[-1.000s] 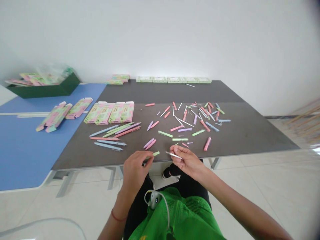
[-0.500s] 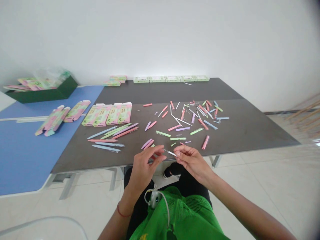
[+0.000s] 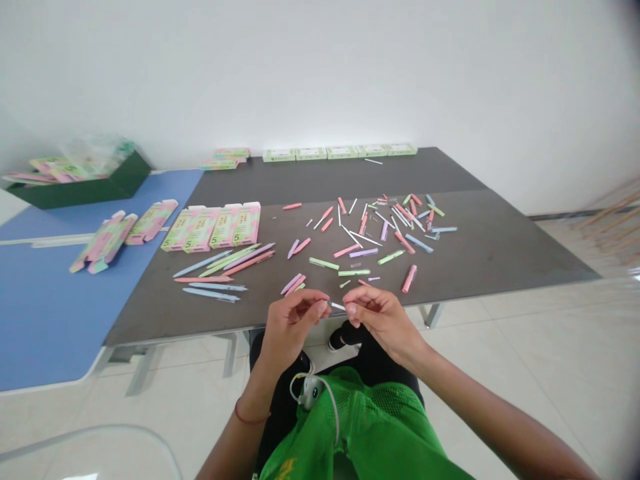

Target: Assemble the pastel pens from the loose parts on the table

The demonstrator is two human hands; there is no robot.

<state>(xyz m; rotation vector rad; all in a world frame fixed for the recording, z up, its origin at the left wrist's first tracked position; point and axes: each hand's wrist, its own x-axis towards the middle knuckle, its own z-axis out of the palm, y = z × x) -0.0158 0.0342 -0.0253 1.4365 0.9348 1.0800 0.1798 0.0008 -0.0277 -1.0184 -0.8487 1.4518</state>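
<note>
A thin white pen refill (image 3: pixel 338 307) spans the gap between my two hands at the table's front edge. My right hand (image 3: pixel 383 323) pinches its right part between thumb and fingertips. The thumb and forefinger of my left hand (image 3: pixel 294 325) close on its other end, where the tip is mostly hidden. Just beyond my left hand lie a purple pen piece (image 3: pixel 291 284) and a pink pen piece (image 3: pixel 297 286). Ahead of my right hand are green barrels (image 3: pixel 354 273), a purple barrel (image 3: pixel 363 253) and a thicker pink barrel (image 3: pixel 409 279).
Loose barrels and white refills (image 3: pixel 401 219) scatter over the dark table (image 3: pixel 480 267). Whole pens (image 3: pixel 210 294) lie at left before upright printed boxes (image 3: pixel 245 223). Flattened cartons (image 3: pixel 105 240) and a dark green bin (image 3: pixel 100 189) rest on the blue table. Pale boxes (image 3: pixel 341 153) line the wall.
My left fingers, apart near the refill's tip before, have closed on that end. My right hand still pinches the other end. The view has shifted slightly.
</note>
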